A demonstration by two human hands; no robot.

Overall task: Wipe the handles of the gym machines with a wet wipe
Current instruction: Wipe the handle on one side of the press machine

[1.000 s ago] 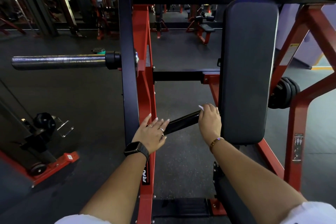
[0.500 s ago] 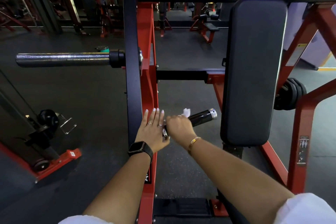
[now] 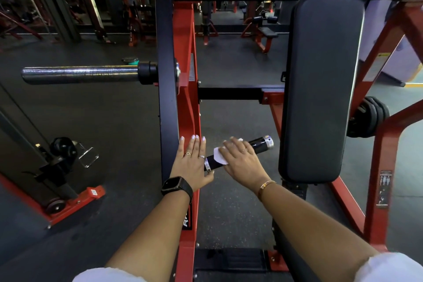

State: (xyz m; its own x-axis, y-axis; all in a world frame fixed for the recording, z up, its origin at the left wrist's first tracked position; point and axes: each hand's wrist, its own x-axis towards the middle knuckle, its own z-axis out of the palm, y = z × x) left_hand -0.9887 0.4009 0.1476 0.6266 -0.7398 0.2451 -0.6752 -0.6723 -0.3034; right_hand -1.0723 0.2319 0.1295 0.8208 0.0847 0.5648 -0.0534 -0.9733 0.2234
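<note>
A short black handle (image 3: 258, 143) with a silver end cap sticks out to the right from the red upright (image 3: 186, 107) of the machine. My right hand (image 3: 240, 160) lies over the middle of the handle and presses a white wet wipe (image 3: 219, 155) onto it, fingers curled over the bar. A corner of the wipe shows at the hand's left and another behind the fingers. My left hand (image 3: 192, 162) rests flat on the red upright beside the handle's base, fingers straight.
A tall black back pad (image 3: 320, 84) stands just right of the handle's tip. A chrome plate sleeve (image 3: 80, 74) juts left from the black frame (image 3: 166, 75). Weight plates (image 3: 370, 119) hang at the right. Another red-based machine (image 3: 68, 201) sits on the dark floor at left.
My right hand slid with the wipe from the handle's tip to its base, then back to the middle. The silver end cap came into sight. My left hand stayed on the upright.
</note>
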